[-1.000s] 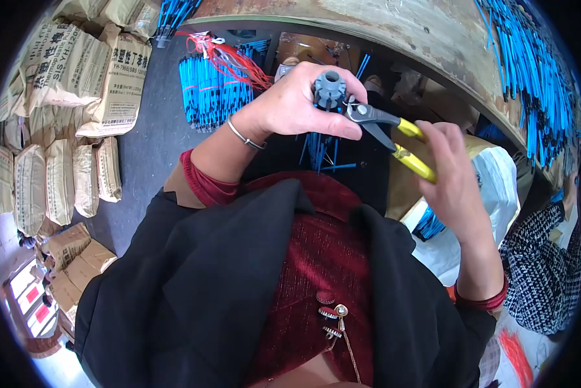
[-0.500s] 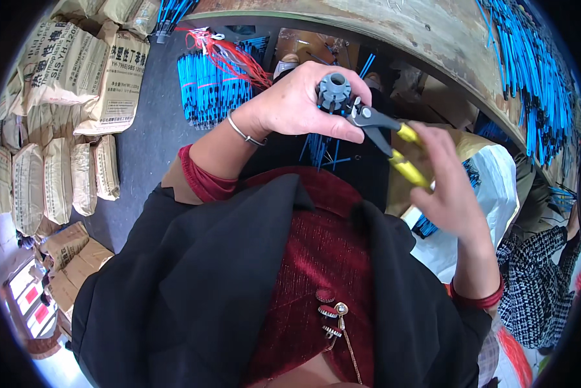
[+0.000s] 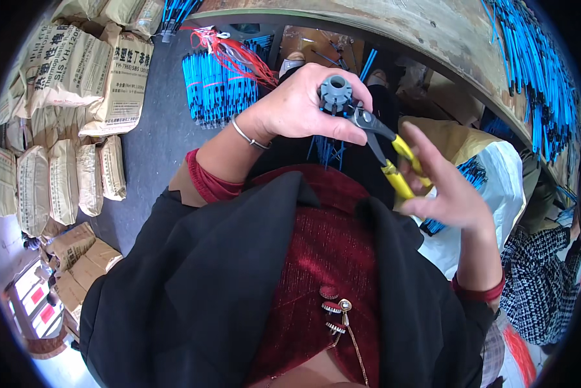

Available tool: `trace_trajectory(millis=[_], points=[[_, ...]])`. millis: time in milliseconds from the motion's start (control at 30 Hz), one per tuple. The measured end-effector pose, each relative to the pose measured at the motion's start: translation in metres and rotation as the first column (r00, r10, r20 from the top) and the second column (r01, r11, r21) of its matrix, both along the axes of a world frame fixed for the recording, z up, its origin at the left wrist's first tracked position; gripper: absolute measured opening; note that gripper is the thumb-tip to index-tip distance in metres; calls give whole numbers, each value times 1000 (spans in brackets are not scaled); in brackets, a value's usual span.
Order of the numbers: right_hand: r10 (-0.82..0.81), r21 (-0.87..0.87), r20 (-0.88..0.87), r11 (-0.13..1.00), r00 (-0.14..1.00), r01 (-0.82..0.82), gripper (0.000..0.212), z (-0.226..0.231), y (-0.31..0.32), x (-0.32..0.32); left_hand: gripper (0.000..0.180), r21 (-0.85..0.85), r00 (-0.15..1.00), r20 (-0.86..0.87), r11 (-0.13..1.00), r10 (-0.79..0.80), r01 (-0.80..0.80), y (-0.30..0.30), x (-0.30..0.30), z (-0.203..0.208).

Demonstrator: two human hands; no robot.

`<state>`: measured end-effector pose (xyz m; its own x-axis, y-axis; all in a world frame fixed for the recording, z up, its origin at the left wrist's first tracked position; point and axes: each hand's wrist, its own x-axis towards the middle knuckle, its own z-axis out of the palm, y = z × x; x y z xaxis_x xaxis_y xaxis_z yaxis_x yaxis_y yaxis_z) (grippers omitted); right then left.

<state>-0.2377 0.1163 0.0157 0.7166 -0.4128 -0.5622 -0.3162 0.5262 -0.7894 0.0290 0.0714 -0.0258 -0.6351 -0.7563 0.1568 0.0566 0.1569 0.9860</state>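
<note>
My left hand (image 3: 306, 110) is wrapped round a grey-blue, round ribbed hub (image 3: 336, 92) with a hollow centre facing up. Thin blue rods (image 3: 327, 150) hang below that hand; whether they join the hub is hidden. My right hand (image 3: 451, 184) grips cutting pliers (image 3: 399, 183) by their yellow handles, which stand apart. The dark jaws reach to the hub's lower right side, beside my left thumb. What lies between the jaws is too small to make out.
Bundled blue rods (image 3: 219, 87) stand beyond my left forearm, with red ties (image 3: 242, 52) beside them. A wooden table (image 3: 394, 29) edges the far side, bearing blue rods (image 3: 541, 90). A white sack (image 3: 497, 181) sits right; paper sacks (image 3: 74, 64) are piled left.
The pliers' handles have swung downward and toward me, and my right hand's fingers have shifted along them. My left hand keeps its hold on the hub. The whole view has shifted slightly.
</note>
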Motion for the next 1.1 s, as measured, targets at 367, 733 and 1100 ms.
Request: trace_trajectory(millis=[367, 733, 1100], points=[[-32, -737, -503, 538, 864, -409, 73, 36, 2, 4, 28, -22, 1000, 12, 1000, 14, -14, 3, -12, 7], [-122, -562, -322, 822, 939, -86, 46, 25, 3, 20, 26, 5, 1000, -17, 1000, 19, -19, 2, -4, 3], [23, -469, -579, 808, 815, -356, 45, 57, -1, 40, 33, 19, 991, 119, 998, 57, -60, 0, -2, 10]])
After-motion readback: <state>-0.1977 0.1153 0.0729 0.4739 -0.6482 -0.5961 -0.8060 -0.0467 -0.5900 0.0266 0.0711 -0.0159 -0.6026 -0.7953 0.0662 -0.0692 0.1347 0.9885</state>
